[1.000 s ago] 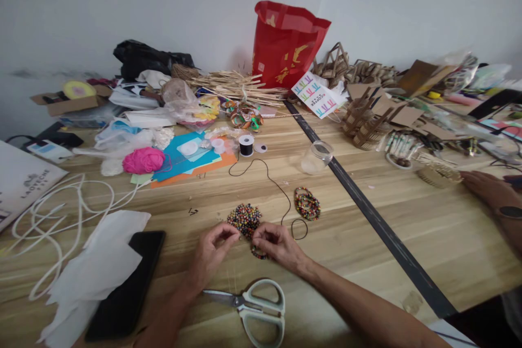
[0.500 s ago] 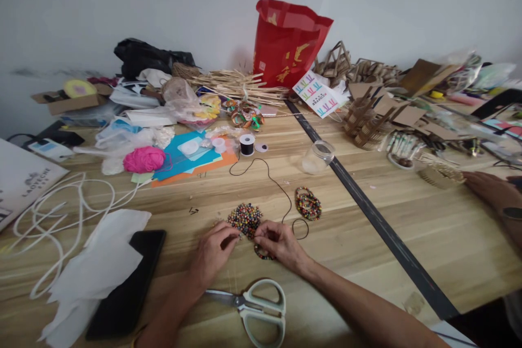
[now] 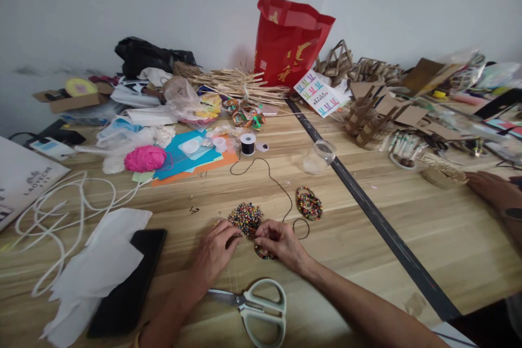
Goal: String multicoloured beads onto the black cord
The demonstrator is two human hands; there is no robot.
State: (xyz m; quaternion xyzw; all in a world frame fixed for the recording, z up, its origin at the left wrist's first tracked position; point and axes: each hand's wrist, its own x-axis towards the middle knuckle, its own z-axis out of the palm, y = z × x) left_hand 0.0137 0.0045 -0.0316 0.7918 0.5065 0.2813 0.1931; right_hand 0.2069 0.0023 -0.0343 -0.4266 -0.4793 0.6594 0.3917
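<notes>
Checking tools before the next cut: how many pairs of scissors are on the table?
1: the scissors lie on the near table edge, just below both hands; clutter at the back may hide others.

Your left hand (image 3: 215,253) and right hand (image 3: 281,244) meet at the near edge of the pile of loose beads (image 3: 245,218) on the wooden surface (image 3: 367,261), fingertips pinched together. Under your right hand, a partly strung bead strand (image 3: 261,254) curves out, touching the surface. A black cord (image 3: 277,185) runs from beyond the pile back to a small spool (image 3: 247,144). Just right of the pile lie finished bead bracelets (image 3: 309,203). Nearer you than the pile lie pale-handled scissors (image 3: 256,309), blades pointing left. Well left of the pile, a black phone (image 3: 130,283) rests on white paper (image 3: 98,266). Another person's hand (image 3: 487,187) rests far right.
</notes>
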